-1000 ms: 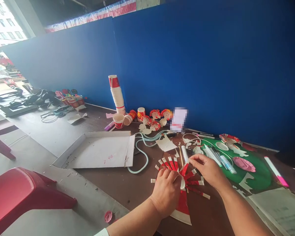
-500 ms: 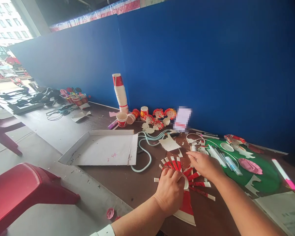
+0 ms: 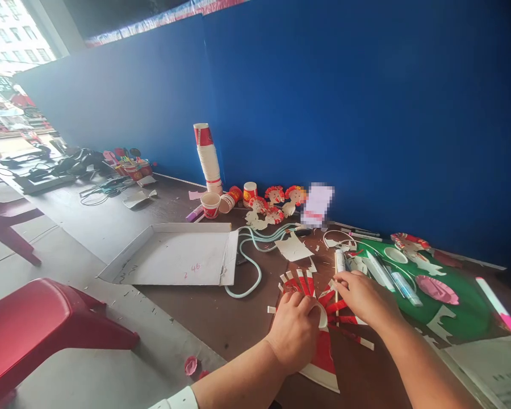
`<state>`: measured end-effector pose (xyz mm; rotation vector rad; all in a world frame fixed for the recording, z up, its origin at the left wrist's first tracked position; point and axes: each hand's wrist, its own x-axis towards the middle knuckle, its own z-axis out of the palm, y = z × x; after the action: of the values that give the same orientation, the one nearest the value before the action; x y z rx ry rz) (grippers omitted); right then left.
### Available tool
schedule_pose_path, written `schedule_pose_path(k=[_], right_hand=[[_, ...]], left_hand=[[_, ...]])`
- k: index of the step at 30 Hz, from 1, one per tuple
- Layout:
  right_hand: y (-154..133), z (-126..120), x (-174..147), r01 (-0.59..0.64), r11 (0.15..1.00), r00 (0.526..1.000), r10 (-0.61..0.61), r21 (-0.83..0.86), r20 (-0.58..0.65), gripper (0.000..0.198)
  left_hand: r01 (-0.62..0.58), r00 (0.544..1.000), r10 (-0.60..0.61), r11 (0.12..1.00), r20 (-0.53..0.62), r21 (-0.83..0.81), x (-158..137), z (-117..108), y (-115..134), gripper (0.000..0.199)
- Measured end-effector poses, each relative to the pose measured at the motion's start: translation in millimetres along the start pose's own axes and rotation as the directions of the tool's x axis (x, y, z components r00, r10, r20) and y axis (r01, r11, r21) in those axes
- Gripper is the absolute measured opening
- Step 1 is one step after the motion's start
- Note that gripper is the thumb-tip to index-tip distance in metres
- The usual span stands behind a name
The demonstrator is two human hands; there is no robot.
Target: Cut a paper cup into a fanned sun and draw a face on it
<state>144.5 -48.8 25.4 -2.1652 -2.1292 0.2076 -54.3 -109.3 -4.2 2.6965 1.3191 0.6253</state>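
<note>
Several left fingers [image 3: 293, 301] grasp a cut paper cup [image 3: 325, 347]; I cannot tell whether right fingers [image 3: 344, 278] hold anything

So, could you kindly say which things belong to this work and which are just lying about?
In use:
cut paper cup under left hand
perhaps white tube near right hand

Likely lying about:
white cardboard tray
pale green cable
pink-capped marker

Craft workspace: cut-open paper cup [image 3: 326, 349], cup stack [image 3: 209, 162], marker [image 3: 497, 303], paper scrap [image 3: 293, 248] on brown table [image 3: 213, 312]; blue partition [image 3: 323, 108] behind, red plastic stool [image 3: 46, 324] beside.
</note>
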Motion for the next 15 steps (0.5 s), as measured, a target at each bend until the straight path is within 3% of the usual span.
schedule_pose_path(k=[5,15], right_hand=[[-3,3,5,0.011,1.0,1.0,-0.011,-0.014,-0.002,0.023],[-11,6,15,0.05,0.996,0.998,-0.048,0.072,-0.03,0.017]], left_hand=[[-0.002,1.0,0.002,1.0,0.022,0.002,1,0,-1,0.012],[-0.068,0.996,0.064,0.995,-0.059,-0.07,-1,-6,-1,0.013]])
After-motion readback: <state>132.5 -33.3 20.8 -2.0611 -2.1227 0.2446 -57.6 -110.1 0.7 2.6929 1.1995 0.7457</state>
